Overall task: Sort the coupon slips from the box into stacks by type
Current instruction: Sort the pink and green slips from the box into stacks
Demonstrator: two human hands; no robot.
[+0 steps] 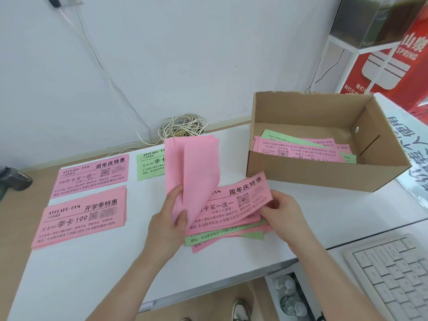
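My left hand (170, 216) grips a bunch of pink slips (192, 163) held upright, blank backs toward me. My right hand (281, 210) pinches the right end of a pink slip (240, 200) lying on top of a mixed pink and green pile (227, 236) on the white table. On the left lie two sorted pink stacks, one behind (92, 176) and one nearer (80, 220). A green stack (149, 165) sits behind my left hand, partly hidden. The cardboard box (324, 172) at the right holds more pink and green slips (301, 148).
A coil of white cable (183, 125) lies at the table's back edge by the wall. A white keyboard (391, 274) sits at the lower right. A red sign (389, 66) stands behind the box. A dark object (14, 177) rests at the far left.
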